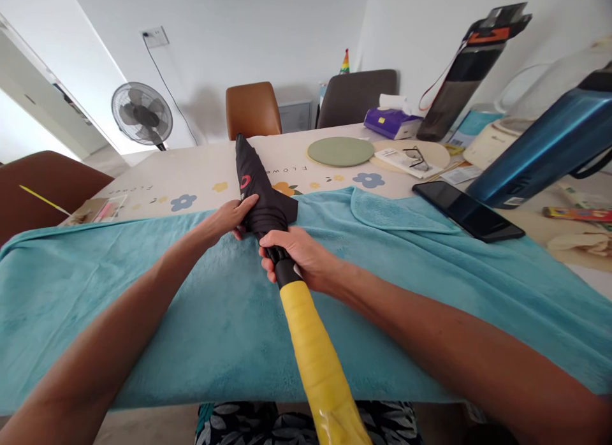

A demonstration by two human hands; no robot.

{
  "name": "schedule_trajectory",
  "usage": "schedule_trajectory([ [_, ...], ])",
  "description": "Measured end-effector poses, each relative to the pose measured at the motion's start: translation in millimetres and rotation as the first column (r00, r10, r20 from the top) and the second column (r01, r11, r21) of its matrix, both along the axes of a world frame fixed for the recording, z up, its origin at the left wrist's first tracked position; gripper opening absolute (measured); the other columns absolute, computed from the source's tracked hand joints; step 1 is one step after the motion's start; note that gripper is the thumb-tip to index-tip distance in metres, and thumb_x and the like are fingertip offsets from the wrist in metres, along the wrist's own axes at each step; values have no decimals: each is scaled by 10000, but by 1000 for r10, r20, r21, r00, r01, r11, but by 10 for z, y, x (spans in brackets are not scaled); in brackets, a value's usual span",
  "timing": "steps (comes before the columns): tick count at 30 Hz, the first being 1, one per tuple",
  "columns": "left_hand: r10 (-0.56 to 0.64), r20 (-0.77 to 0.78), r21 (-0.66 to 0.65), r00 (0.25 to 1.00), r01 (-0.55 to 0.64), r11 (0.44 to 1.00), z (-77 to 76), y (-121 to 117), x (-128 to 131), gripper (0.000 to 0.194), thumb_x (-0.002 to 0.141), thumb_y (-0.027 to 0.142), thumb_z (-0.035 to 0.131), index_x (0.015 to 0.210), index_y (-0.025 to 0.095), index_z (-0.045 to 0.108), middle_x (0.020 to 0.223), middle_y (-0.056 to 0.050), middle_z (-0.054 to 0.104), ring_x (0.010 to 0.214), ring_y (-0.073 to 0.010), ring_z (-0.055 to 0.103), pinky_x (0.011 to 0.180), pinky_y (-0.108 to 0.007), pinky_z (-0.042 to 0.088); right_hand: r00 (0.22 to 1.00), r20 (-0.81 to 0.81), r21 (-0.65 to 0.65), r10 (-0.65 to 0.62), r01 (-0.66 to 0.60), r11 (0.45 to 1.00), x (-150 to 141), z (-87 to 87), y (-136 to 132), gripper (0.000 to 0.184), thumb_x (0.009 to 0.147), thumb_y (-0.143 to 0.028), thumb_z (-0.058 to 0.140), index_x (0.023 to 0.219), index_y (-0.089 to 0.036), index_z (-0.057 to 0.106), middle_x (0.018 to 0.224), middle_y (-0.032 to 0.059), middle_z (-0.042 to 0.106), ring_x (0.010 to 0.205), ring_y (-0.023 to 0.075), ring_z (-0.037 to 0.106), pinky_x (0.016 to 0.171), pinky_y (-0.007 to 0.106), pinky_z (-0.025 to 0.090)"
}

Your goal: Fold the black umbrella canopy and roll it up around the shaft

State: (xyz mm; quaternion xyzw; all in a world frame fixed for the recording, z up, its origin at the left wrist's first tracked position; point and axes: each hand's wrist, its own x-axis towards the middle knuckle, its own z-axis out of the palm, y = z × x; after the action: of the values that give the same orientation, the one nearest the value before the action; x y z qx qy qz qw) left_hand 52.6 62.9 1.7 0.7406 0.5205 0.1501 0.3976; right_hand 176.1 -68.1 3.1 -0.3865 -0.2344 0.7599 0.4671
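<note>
A folded black umbrella point(261, 177) with a yellow-wrapped handle point(315, 356) lies pointing away from me over the table. Its canopy is bunched together, with one flap sticking out on the right and a red mark near its middle. My left hand point(234, 217) grips the canopy from the left, thumb on top, other fingers partly hidden beneath. Closer to me, my right hand point(303, 257) is wrapped round the shaft and ribs just above the yellow handle. The handle's end reaches past the table's near edge over my lap. Under the umbrella spreads a turquoise cloth point(201, 330).
To the right are a black phone point(468, 209), a blue bottle point(545, 145), a dark bottle point(463, 75), glasses point(417, 158) and a purple tissue pack point(392, 121). A green round mat point(340, 151) lies farther back. Chairs point(253, 107) and a fan point(142, 113) stand beyond the table.
</note>
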Motion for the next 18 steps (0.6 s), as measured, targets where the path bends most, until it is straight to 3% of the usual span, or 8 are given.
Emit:
schedule_trajectory([
  [4, 8, 161, -161, 987, 18, 987, -35, -25, -7, 553, 740, 666, 448, 705, 135, 601, 589, -74, 600, 532, -185, 570, 471, -295, 468, 1000, -28, 0, 7, -7, 1000, -30, 26, -50, 62, 749, -120, 496, 690, -140, 493, 502, -12, 509, 405, 93, 471, 400, 213, 446],
  [8, 112, 453, -380, 885, 78, 922, -100, -96, 47, 447, 781, 562, 485, 894, 148, 609, 795, -79, 676, 732, -195, 634, 655, -299, 537, 999, -35, 41, 23, -22, 999, -39, 1, -62, 98, 768, -171, 511, 680, -132, 499, 514, 1, 525, 416, 96, 490, 415, 219, 453],
  [12, 291, 592, -552, 752, 115, 826, -80, -238, 159, 421, 837, 499, 420, 948, 136, 602, 852, -93, 684, 810, -193, 644, 766, -286, 533, 998, -49, 65, 51, -47, 997, -42, 26, -73, 135, 785, -221, 524, 692, -124, 512, 525, 11, 539, 429, 102, 513, 429, 221, 463],
  [16, 442, 618, -696, 650, 192, 692, -26, -349, 218, 449, 864, 453, 369, 883, 75, 612, 767, -133, 672, 742, -202, 649, 704, -289, 544, 997, -44, 39, 58, -57, 998, -62, 36, -79, 132, 801, -230, 517, 719, -126, 513, 541, 19, 556, 438, 115, 532, 437, 240, 479],
  [18, 508, 608, -733, 610, 185, 655, -33, -367, 225, 404, 855, 422, 403, 834, 76, 610, 709, -119, 661, 675, -190, 644, 657, -280, 545, 997, -38, 41, 62, -60, 997, -71, -17, -65, 121, 793, -231, 530, 731, -128, 515, 570, 27, 574, 456, 127, 550, 448, 260, 492],
])
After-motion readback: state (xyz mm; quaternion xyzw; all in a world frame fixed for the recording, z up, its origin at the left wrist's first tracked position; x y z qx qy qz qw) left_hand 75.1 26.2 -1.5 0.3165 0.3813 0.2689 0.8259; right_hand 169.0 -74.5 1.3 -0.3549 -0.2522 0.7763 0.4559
